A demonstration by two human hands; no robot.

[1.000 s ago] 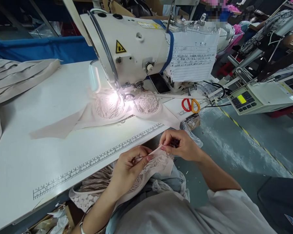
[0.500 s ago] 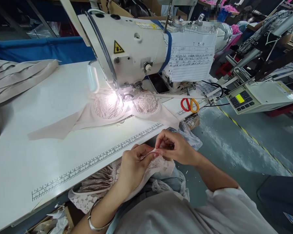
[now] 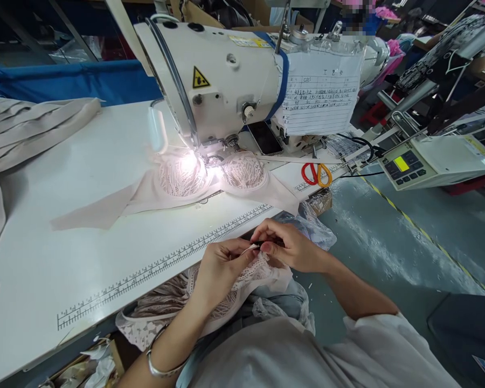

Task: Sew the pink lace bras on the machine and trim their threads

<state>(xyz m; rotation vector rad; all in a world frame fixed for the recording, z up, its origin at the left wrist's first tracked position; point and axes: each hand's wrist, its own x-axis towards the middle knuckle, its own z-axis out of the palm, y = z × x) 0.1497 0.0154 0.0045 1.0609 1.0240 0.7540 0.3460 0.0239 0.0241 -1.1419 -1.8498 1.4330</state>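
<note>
My left hand [image 3: 220, 269] and my right hand [image 3: 291, 248] meet over my lap, just below the front edge of the sewing table [image 3: 84, 253]. Both pinch the edge of a pale pink lace garment piece [image 3: 262, 277] that drapes down over my knees. The right fingers also grip a small dark item at the pinch point that I cannot make out. A second lace bra piece [image 3: 210, 178] lies under the lit needle of the white sewing machine [image 3: 226, 81].
Red and orange scissors [image 3: 316, 174] lie on the table right of the machine. A phone [image 3: 264, 138] rests on the machine bed. Folded beige fabric [image 3: 28, 129] is stacked at the far left. A control box [image 3: 420, 161] sits at the right. A plastic bag [image 3: 311, 229] hangs by the table edge.
My hands have drawn closer together and shifted slightly left and up along the lace edge; the right fingers now pinch right against the left fingers.
</note>
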